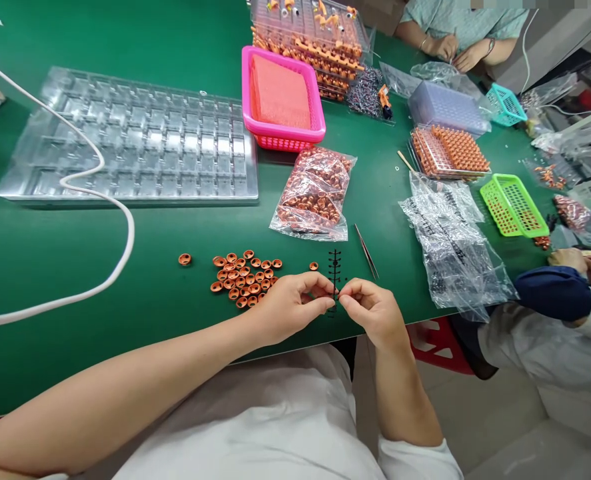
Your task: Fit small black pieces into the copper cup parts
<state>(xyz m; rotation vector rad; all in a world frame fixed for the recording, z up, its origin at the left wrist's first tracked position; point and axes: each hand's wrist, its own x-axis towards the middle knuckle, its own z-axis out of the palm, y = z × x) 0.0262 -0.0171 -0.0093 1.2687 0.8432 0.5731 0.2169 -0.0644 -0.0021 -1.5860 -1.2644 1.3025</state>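
Note:
Between my hands, near the table's front edge, is a thin black plastic sprue (334, 261) with short side branches. My left hand (298, 303) pinches it from the left, thumb and forefinger closed around its lower part. From the right, my right hand (372, 308) has thumb and forefinger pressed together at the sprue's side; whatever small piece is in them is hidden. Left of my hands lies a loose group of small copper-coloured cups (244, 272) with holes. One single cup (314, 266) sits just above my left fingertips. Metal tweezers (366, 251) lie beyond my right hand.
A clear bag of copper cups (316, 190) and a pink basket (320, 100) stand ahead. A clear tray (140, 147) and white cable (125, 233) are left. Plastic bags (450, 247) and a green basket (512, 207) are right. Co-workers' hands (455, 53) show at the far side and right.

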